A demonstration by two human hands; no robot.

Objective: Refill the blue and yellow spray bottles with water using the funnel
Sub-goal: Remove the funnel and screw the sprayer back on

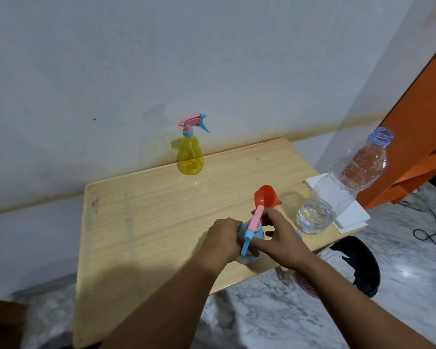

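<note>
Blue spray bottle (251, 234) stands on the table (149, 222), left hand (223, 239) wrapped around its body, right hand (278, 235) pinching its collar. Red funnel (264, 196) sits just behind; yellow spray bottle (190, 153) stands by the wall.

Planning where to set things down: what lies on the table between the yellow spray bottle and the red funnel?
Nothing. In the head view, the stretch of wooden table between the yellow spray bottle and the red funnel is bare.

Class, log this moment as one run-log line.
left hand: holds blue spray bottle | right hand: at its sprayer head | funnel: on table | water bottle: uncapped | yellow spray bottle: untouched
</note>
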